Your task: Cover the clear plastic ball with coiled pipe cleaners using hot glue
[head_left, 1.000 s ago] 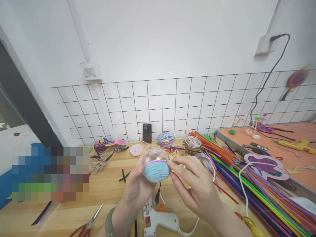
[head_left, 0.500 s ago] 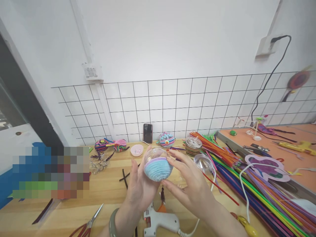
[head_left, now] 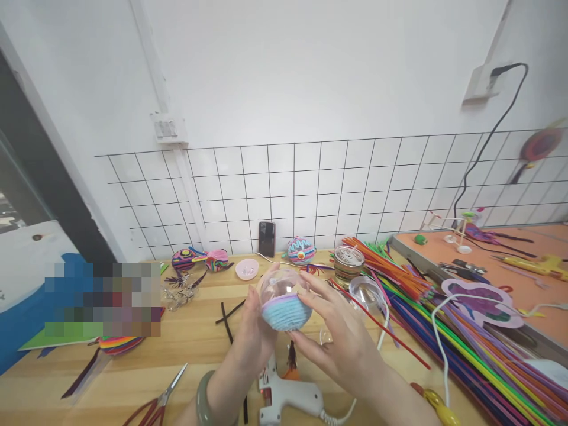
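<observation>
I hold a clear plastic ball (head_left: pixel 284 299) above the wooden table, its lower half wrapped in light blue and lilac chenille stems. My left hand (head_left: pixel 254 337) cups it from the left and below, fingers curled against it. From the right, my right hand (head_left: pixel 341 337) touches the ball, with the fingertips on its upper right edge and thumb beneath. A dark tassel (head_left: pixel 291 357) hangs under the ball. Below my hands lies a white glue gun (head_left: pixel 290 399).
A big pile of coloured chenille stems (head_left: pixel 448 331) covers the table's right side. Scissors (head_left: pixel 155 402) lie at the front left. Wrapped balls (head_left: pixel 300 250), a phone (head_left: pixel 267 238), a tape roll (head_left: pixel 348 262) and a clear half-shell (head_left: pixel 366 291) sit at the back. An orange board (head_left: pixel 497 260) with tools lies to the right.
The ball has tilted and turned in my hands. My right fingers have shifted from pinching its rim to resting over its right side. The view has drifted slightly.
</observation>
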A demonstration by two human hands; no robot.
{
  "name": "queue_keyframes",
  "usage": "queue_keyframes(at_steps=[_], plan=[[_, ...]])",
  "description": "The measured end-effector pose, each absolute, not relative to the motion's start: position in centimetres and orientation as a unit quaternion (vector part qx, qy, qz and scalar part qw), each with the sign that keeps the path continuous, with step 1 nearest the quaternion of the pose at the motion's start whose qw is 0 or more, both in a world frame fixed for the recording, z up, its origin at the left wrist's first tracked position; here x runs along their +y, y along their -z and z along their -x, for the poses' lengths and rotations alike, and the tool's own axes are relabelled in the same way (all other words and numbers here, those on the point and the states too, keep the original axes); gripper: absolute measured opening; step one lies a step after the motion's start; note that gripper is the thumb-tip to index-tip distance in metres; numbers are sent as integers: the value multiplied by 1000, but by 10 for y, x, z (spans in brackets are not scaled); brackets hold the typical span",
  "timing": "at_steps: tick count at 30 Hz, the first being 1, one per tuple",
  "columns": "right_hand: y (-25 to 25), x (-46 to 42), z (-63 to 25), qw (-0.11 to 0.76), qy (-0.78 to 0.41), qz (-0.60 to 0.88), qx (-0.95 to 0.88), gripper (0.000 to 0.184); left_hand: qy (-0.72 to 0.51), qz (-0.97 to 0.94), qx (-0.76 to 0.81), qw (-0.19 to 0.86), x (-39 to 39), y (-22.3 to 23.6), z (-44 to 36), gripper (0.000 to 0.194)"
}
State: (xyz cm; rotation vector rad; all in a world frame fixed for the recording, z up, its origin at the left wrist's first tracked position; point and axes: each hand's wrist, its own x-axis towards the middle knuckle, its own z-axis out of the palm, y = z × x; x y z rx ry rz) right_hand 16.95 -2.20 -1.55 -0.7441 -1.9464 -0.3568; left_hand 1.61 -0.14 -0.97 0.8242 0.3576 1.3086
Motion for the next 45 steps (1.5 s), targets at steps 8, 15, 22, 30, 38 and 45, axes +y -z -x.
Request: queue_keyframes(at_steps=[8, 15, 22, 30, 38, 45], plan=[[11, -14, -179, 451, 218, 306, -810, 38, -576, -506, 224, 602, 4, -4, 7, 70], [8, -15, -175, 420, 239, 300, -822, 35, -558, -541, 242, 581, 2, -2, 3, 61], [8, -16, -171, 421, 238, 299, -823, 33, -574, -531, 263, 566, 1, -1, -1, 61], [10, -16, -172, 424, 222, 305, -823, 35, -580, -516, 275, 567, 2, 1, -3, 65], [10, -15, -176, 437, 148, 318, -828, 59, -582, -478, 273, 599, 2, -1, -2, 74], [-4, -18, -192, 456, 153, 329, -812, 56, -576, -425, 248, 653, 8, -3, 3, 71]])
